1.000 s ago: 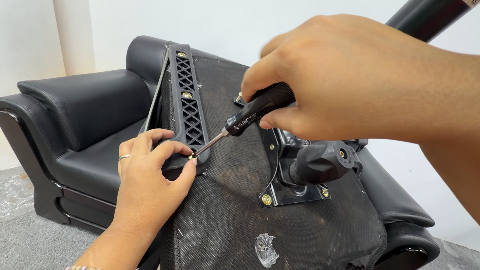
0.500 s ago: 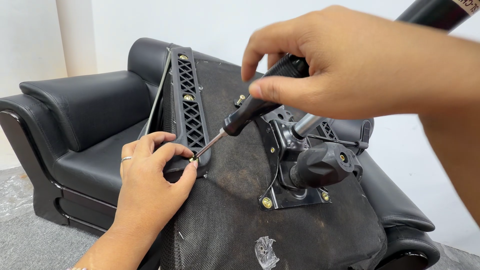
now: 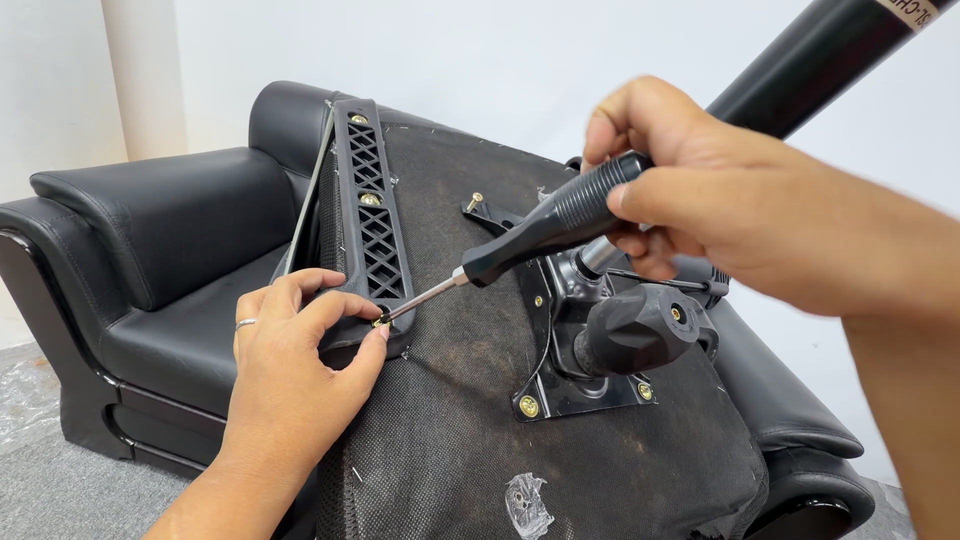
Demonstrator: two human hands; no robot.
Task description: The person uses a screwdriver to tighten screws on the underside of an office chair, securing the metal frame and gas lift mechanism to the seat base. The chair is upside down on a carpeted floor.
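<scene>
The right hand [image 3: 730, 215] is gripping a screwdriver [image 3: 520, 245], its tip sitting on a brass screw [image 3: 381, 321]. The left hand [image 3: 290, 370] is pinching the black bracket [image 3: 372, 215] around that screw.

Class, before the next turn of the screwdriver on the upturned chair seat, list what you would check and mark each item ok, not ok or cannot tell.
1. Tip of the black-handled screwdriver sits on the brass screw: ok.
2. Right hand wraps the ribbed handle: ok.
3. Left hand steadies the black lattice plastic armrest bracket beside the screw: ok.
4. Tip fully seated in the screw head: cannot tell.
5. Left fingertips clear of the tip: not ok, they touch the screw.
</scene>
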